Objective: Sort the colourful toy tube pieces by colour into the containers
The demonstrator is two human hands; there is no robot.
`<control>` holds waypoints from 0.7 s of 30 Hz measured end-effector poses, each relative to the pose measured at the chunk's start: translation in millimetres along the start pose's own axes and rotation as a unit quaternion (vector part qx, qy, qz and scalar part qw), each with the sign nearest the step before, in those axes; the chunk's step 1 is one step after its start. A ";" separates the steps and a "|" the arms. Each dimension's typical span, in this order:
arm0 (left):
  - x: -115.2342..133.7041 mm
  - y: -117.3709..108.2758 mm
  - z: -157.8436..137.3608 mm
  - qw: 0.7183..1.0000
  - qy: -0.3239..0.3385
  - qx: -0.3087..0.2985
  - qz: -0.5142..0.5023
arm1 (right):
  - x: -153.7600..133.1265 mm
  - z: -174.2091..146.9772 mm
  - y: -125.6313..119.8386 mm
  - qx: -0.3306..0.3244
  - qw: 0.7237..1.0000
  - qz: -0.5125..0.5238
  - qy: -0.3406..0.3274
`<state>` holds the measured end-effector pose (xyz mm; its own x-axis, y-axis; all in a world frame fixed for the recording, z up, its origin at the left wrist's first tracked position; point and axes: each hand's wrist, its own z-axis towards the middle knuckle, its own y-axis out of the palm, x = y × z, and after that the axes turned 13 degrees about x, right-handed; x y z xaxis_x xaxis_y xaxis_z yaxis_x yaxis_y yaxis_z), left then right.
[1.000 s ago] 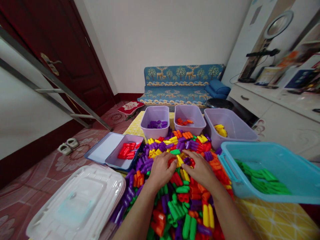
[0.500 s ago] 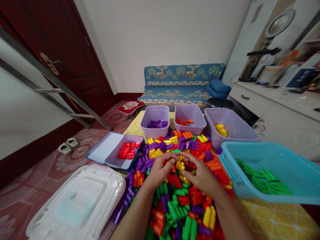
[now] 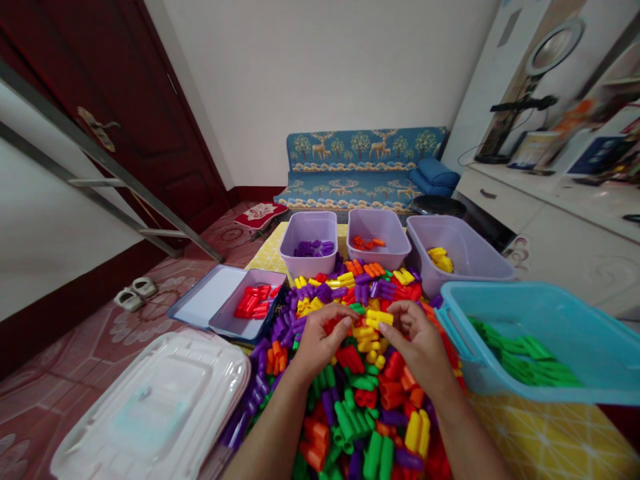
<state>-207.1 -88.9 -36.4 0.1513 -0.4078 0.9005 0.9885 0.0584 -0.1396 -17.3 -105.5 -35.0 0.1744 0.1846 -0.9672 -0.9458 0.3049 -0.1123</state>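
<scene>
My right hand (image 3: 417,340) pinches a yellow tube-shaped plastic building piece (image 3: 379,318) between thumb and fingers, just above a mixed pile. My left hand (image 3: 323,337) hovers over the pile's middle, its fingers curved and its thumb apart, with nothing visible in its grasp. Under and between the hands lie more yellow pieces (image 3: 367,341) and a red piece (image 3: 351,359). Green pieces (image 3: 350,420) and purple pieces lie closer to me in the same heap.
Lilac bins hold purple pieces (image 3: 314,249), orange pieces (image 3: 369,243) and yellow pieces (image 3: 441,260). A blue-rimmed case (image 3: 227,327) at left contains red pieces. Green pieces lie in the turquoise bin (image 3: 545,293) at right. White lids (image 3: 155,400) sit at front left.
My right hand has drawn slightly right and turned, lifting the yellow piece into clear view. My left hand stays almost where it was.
</scene>
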 end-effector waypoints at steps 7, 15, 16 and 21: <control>-3.7 4.6 -0.2 0.993 0.013 -0.048 0.111 | -7.3 15.6 -17.6 -0.045 0.995 0.021 0.087; -4.9 5.2 -1.4 0.987 0.036 -0.058 0.143 | -15.2 22.3 -19.2 0.118 0.981 0.153 0.017; -5.2 5.3 -1.6 0.987 0.038 -0.059 0.145 | -11.6 20.6 -19.1 0.101 0.988 0.111 0.032; -9.9 6.4 -2.4 0.991 0.020 -0.051 0.121 | 3.6 9.9 -12.6 -0.040 0.997 -0.050 0.047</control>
<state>-202.2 -86.8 -47.2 0.3814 -0.4295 0.8186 0.9174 0.0670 -0.3923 -2.0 -99.5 -34.9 0.2466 0.0667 -0.9668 -0.9444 0.2406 -0.2243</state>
